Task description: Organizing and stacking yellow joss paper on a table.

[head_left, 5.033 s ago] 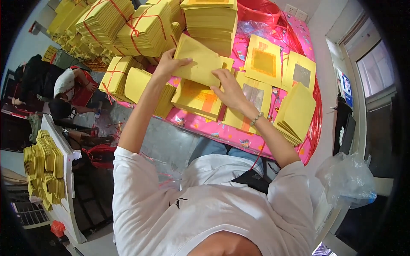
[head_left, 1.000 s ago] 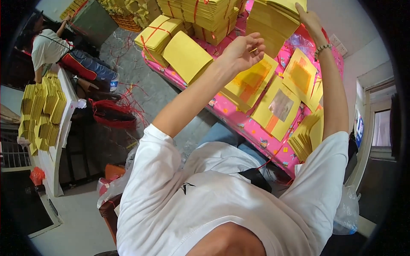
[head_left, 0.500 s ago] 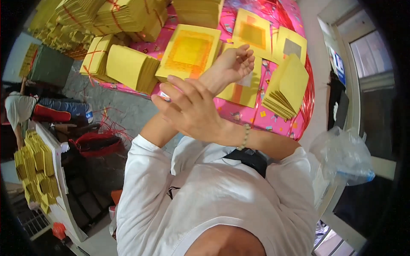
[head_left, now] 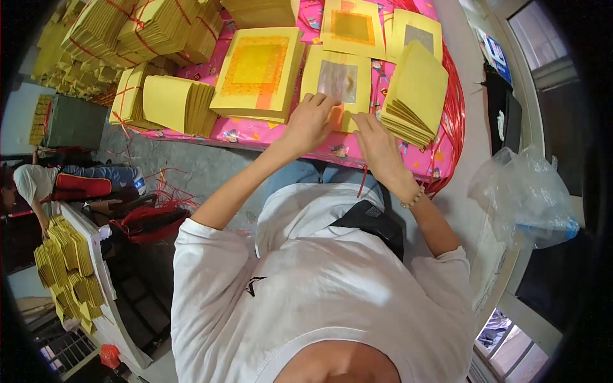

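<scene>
A yellow paper sheet [head_left: 356, 60] with a silver-grey square and an orange strip lies in front of me, at the top of a low pile. My left hand [head_left: 310, 122] rests its bent fingertips on the sheet's near left part, by the orange strip. At the sheet's near right corner is my right hand [head_left: 383, 150], its fingers stretched forward and slightly apart; a beaded bracelet circles that wrist. Left of the sheet sits a thick yellow paper stack [head_left: 255, 70] with an orange and gold square on top. A fanned yellow paper bundle [head_left: 415, 89] lies to the right.
A pink patterned cloth [head_left: 246, 133] covers the table. More yellow bundles [head_left: 153, 32], tied with red string, stand at the far left. Red strings [head_left: 454, 108] hang along the right edge. A clear plastic bag [head_left: 523, 198] is at right. Another person [head_left: 38, 182] bends at far left.
My right hand has left my left forearm and moved right to the sheet's near corner. My left hand has drawn back toward me and left, down onto the sheet. The view has shifted slightly.
</scene>
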